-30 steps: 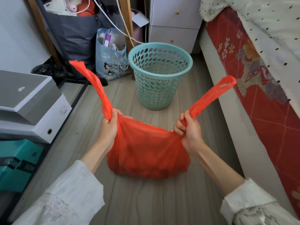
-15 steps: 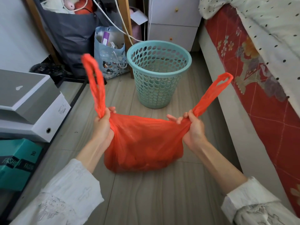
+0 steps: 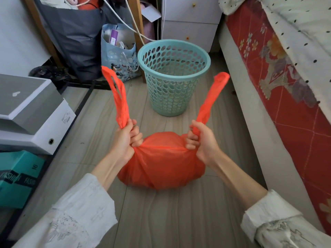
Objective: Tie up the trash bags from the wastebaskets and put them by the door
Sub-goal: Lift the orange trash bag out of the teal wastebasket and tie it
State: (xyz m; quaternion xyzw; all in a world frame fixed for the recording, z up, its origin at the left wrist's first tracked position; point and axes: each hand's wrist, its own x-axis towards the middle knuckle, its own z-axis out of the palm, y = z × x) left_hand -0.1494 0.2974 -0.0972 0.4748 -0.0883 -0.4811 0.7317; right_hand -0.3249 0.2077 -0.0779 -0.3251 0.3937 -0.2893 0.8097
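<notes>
Both your hands are closed on the red bag (image 3: pixel 161 163), one at each side of its top. Your left hand (image 3: pixel 125 140) makes a tight grip around the base of the left handle (image 3: pixel 116 93), and this handle stands up from your fist as a loop. Your right hand (image 3: pixel 202 142) pinches the base of the right handle (image 3: pixel 213 97), which rises and leans to the right. Between the two fists the plastic is pulled flat over the top of the bag, so the bag looks round and full. It sits on the floor (image 3: pixel 170 221), between your forearms and close in front of you. Just behind it stands the basket (image 3: pixel 172 83), upright and apart from the bag; no liner shows inside. The bed (image 3: pixel 286 77) runs along your right side. On your left are stacked boxes (image 3: pixel 32 113), and a blue bag (image 3: pixel 120 56) stands beside the basket.
</notes>
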